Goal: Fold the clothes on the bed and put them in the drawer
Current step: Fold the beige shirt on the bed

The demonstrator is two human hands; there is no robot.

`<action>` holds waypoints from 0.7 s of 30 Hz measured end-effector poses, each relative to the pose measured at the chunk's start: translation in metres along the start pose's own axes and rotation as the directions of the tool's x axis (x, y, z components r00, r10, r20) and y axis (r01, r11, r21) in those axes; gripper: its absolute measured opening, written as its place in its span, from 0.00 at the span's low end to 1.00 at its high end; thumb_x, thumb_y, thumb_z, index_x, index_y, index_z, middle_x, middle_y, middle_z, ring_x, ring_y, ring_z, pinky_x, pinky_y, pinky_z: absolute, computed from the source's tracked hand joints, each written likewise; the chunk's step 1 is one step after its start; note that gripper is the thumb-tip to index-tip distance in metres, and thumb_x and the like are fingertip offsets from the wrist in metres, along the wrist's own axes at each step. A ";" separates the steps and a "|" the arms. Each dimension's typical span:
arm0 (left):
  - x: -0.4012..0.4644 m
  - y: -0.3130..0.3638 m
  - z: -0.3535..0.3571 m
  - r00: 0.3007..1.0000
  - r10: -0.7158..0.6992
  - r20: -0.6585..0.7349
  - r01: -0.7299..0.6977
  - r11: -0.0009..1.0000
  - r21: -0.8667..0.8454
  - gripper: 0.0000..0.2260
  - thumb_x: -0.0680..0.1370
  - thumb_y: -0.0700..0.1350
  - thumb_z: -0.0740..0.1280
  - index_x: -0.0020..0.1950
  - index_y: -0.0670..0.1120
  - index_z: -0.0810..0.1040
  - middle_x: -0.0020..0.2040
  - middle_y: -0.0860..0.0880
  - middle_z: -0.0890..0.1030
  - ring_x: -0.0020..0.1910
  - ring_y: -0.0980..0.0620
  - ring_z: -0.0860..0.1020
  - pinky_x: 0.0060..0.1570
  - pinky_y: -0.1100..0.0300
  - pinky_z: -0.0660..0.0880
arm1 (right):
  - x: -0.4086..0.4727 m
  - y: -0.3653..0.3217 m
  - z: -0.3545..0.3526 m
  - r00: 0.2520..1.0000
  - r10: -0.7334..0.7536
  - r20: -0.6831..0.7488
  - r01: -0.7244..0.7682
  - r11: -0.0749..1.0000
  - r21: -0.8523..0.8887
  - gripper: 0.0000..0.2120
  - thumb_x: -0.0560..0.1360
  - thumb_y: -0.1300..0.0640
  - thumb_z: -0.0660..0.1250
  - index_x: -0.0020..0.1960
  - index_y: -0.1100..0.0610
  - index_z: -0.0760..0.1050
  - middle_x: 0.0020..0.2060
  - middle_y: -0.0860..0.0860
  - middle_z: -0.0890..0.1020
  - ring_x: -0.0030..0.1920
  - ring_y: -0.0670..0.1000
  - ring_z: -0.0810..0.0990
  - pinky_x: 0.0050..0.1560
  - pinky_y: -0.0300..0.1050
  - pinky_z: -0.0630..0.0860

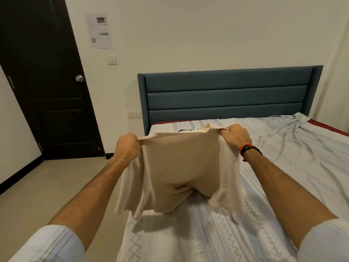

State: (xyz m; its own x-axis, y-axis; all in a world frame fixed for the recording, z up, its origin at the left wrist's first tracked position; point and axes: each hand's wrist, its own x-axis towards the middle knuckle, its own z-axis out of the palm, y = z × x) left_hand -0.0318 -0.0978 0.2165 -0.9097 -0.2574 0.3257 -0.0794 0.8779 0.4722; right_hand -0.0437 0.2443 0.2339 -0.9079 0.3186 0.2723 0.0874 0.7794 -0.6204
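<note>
Brightness: the room is being lit evenly and moderately, with a warm yellowish cast.
Shadows: a soft shadow is being thrown on the bed sheet (217, 233) beneath the held cream shirt (185, 167).
Glare: a small highlight is being reflected off the door knob (79, 78).
Distortion: the dark door (47, 82) and the wall edges are being bent by the wide lens.
Sharpness: the sleeves at the bottom corners are being rendered softly.

Dark door (47, 87), wall notice (98, 31), light switch (112, 60).
</note>
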 end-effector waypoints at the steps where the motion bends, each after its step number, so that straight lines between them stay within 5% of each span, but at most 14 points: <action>1: 0.000 0.000 -0.001 1.000 0.002 0.003 -0.002 0.999 0.049 0.09 0.80 0.39 0.61 0.45 0.41 0.80 0.40 0.44 0.78 0.38 0.46 0.76 0.35 0.56 0.72 | 0.000 -0.001 -0.001 1.000 -0.001 0.004 0.001 1.000 -0.001 0.20 0.80 0.51 0.60 0.31 0.55 0.71 0.33 0.54 0.76 0.37 0.56 0.74 0.36 0.44 0.66; 9: -0.001 0.015 -0.034 0.962 0.116 -0.249 -0.034 0.950 0.311 0.08 0.81 0.42 0.58 0.45 0.45 0.74 0.38 0.47 0.76 0.37 0.47 0.75 0.36 0.53 0.71 | 0.001 -0.019 -0.026 0.994 -0.072 -0.085 0.073 0.997 0.012 0.16 0.82 0.49 0.59 0.38 0.52 0.75 0.39 0.53 0.79 0.40 0.54 0.76 0.41 0.46 0.70; 16: 0.017 0.043 -0.081 0.942 -0.070 -0.327 -0.002 0.976 -0.216 0.17 0.82 0.53 0.59 0.40 0.45 0.78 0.40 0.43 0.80 0.39 0.42 0.79 0.44 0.49 0.80 | 0.006 -0.053 -0.080 0.967 -0.013 -0.256 0.057 0.985 0.165 0.22 0.81 0.46 0.61 0.31 0.54 0.71 0.32 0.52 0.76 0.32 0.52 0.72 0.34 0.43 0.67; 21: 0.021 0.066 -0.114 0.871 0.108 -0.479 -0.084 0.994 0.071 0.20 0.81 0.56 0.57 0.35 0.48 0.76 0.34 0.48 0.79 0.35 0.44 0.78 0.45 0.53 0.75 | 0.010 -0.078 -0.114 0.974 0.051 -0.219 0.028 0.939 0.343 0.15 0.79 0.50 0.64 0.43 0.62 0.77 0.42 0.58 0.81 0.43 0.59 0.80 0.43 0.52 0.79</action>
State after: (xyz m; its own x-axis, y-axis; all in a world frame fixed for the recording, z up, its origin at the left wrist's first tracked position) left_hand -0.0091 -0.0917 0.3477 -0.6056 -0.3231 0.7273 -0.0314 0.9229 0.3838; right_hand -0.0125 0.2483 0.3689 -0.7902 0.4686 0.3949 -0.0841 0.5553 -0.8274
